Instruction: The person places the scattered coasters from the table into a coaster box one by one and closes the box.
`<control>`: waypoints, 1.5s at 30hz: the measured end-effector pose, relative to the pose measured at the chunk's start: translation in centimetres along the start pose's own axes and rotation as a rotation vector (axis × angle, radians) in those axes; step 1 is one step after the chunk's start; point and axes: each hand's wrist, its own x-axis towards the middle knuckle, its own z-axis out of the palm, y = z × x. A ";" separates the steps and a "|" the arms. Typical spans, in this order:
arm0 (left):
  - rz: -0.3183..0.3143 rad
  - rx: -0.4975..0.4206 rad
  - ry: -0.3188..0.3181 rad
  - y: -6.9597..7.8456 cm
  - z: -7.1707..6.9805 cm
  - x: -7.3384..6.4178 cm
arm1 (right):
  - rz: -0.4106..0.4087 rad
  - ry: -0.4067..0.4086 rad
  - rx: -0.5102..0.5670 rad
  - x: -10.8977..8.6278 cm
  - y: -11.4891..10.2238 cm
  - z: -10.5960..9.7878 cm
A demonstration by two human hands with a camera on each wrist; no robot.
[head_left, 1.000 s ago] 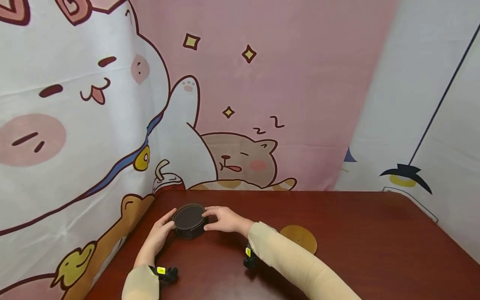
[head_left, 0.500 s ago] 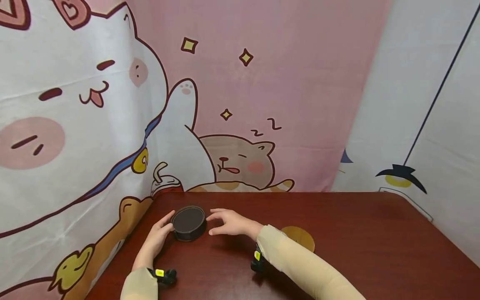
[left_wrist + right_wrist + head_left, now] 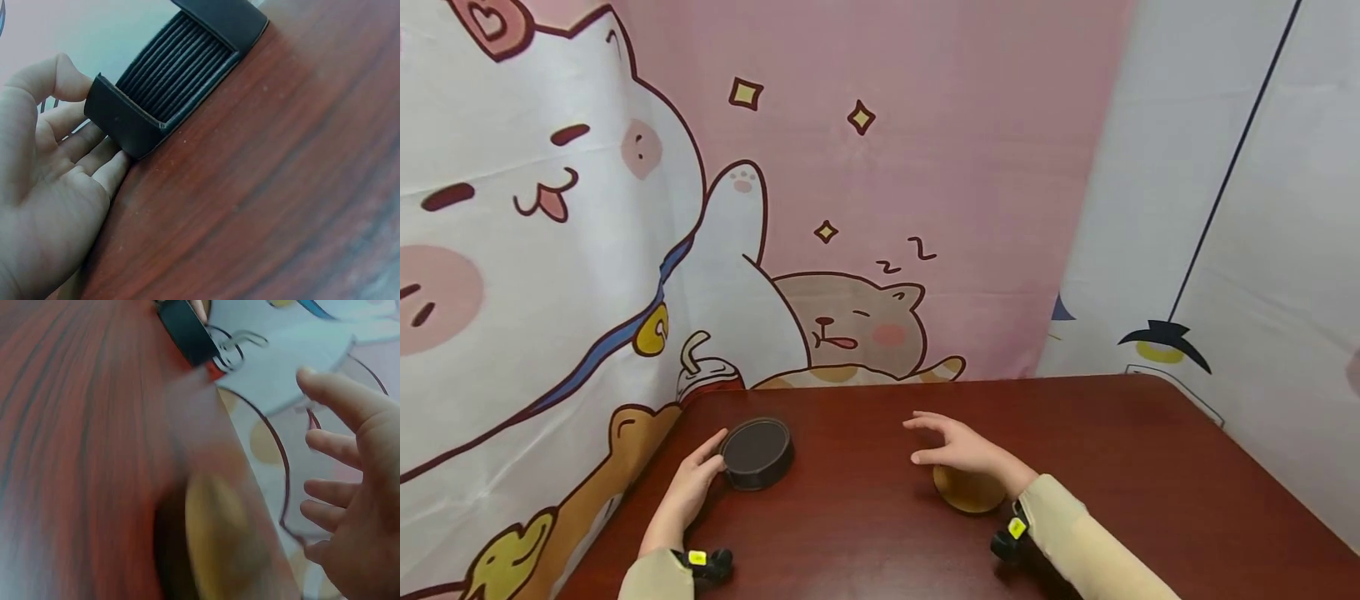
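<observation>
A round black coaster holder (image 3: 757,454) stands on the table at the left of the head view. Through its side opening in the left wrist view, a stack of thin black coasters (image 3: 181,69) shows. My left hand (image 3: 688,492) grips the holder's left side, its thumb at the top edge and the other fingers against the outer wall. Above a round yellow-brown disc (image 3: 968,492), my right hand (image 3: 966,450) hovers with spread fingers and nothing in it. That hand covers part of the disc in the head view; in the right wrist view the disc is blurred.
The reddish-brown wooden table (image 3: 850,533) runs back to a pink and white cartoon cloth (image 3: 985,208). The cloth also hangs close along the table's left edge. Each wrist wears a small black camera (image 3: 711,564).
My right hand has let go of the coaster holder and moved right, over the yellow-brown disc. My left hand stays at the holder. The head view has turned slightly right.
</observation>
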 end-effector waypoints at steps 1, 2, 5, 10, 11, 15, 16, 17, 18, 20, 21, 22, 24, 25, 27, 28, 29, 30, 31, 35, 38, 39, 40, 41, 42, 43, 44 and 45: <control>-0.004 -0.004 0.001 0.0 -0.1 0.0 | 0.002 -0.006 0.016 -0.7 0.5 -0.5; -0.008 -0.006 0.002 0.0 -0.1 -0.1 | 0.005 -0.011 0.023 -1.3 1.0 -0.9; -0.016 -0.015 0.004 -0.1 -0.2 -0.1 | 0.002 -0.025 0.034 -3.0 2.3 -2.0; -0.011 -0.018 0.003 -0.1 -0.1 -0.1 | -0.002 -0.011 0.040 -5.2 3.8 -3.3; -0.008 -0.014 0.000 0.0 0.0 -0.1 | 0.001 -0.012 0.046 -5.5 4.0 -3.4; 0.005 0.008 0.007 0.1 -0.1 0.0 | 0.028 -0.066 0.093 -6.5 4.7 -3.7; 0.007 0.013 0.009 0.1 -0.2 0.0 | 0.039 -0.086 0.108 -6.6 4.8 -3.7; 0.011 0.017 0.013 0.1 -0.3 -0.1 | 0.050 -0.107 0.115 -6.7 4.9 -3.7; 0.012 0.016 0.018 0.2 -0.5 -0.1 | 0.059 -0.127 0.129 -6.7 4.9 -3.7; 0.019 0.016 0.021 0.2 -0.6 -0.1 | 0.072 -0.158 0.135 -6.8 5.0 -3.7; 0.021 0.015 0.020 0.2 -0.6 -0.1 | 0.069 -0.168 0.129 -6.8 5.0 -3.7; 0.017 0.008 0.012 0.2 -0.7 -0.1 | 0.062 -0.179 0.118 -6.8 5.0 -3.7; 0.014 0.004 0.006 0.2 -0.6 -0.1 | 0.041 -0.198 0.088 -6.9 5.0 -3.6; 0.011 0.002 0.002 0.2 -0.5 -0.2 | 0.032 -0.209 0.066 -7.0 5.0 -3.6; 0.004 -0.005 -0.002 0.1 -0.3 -0.1 | 0.005 -0.220 0.023 -7.2 5.1 -3.5; 0.004 -0.003 -0.002 0.1 -0.2 -0.1 | -0.004 -0.223 0.011 -7.4 5.1 -3.4; 0.004 -0.005 -0.002 0.1 -0.1 -0.1 | -0.011 -0.220 -0.002 -7.5 5.2 -3.3; 0.005 -0.007 -0.002 0.1 0.0 -0.1 | -0.019 -0.219 -0.009 -7.6 5.3 -3.2; 0.008 -0.010 -0.002 0.1 0.0 0.0 | -0.022 -0.216 -0.016 -7.7 5.3 -3.1; 0.012 -0.014 -0.006 0.3 0.1 0.1 | -0.041 -0.188 -0.039 -7.8 5.5 -2.8; 0.005 -0.010 -0.010 0.3 0.2 0.1 | -0.052 -0.171 -0.071 -7.9 5.6 -2.7; 0.002 -0.007 -0.009 0.3 0.2 0.1 | -0.053 -0.168 -0.078 -7.9 5.6 -2.7; -0.001 -0.004 -0.007 0.2 0.2 0.0 | -0.052 -0.168 -0.086 -7.9 5.6 -2.7; -0.002 -0.004 -0.005 0.2 0.2 0.0 | -0.048 -0.170 -0.090 -7.8 5.6 -2.6; -0.003 -0.004 -0.002 0.2 0.2 -0.1 | -0.043 -0.172 -0.092 -7.8 5.6 -2.6; -0.004 -0.004 0.002 0.1 0.1 -0.1 | -0.036 -0.173 -0.095 -7.8 5.6 -2.6; -0.005 -0.006 0.005 0.1 0.1 -0.1 | -0.027 -0.172 -0.093 -7.7 5.5 -2.6; -0.003 -0.009 0.009 0.1 0.1 -0.1 | -0.017 -0.169 -0.096 -7.7 5.5 -2.6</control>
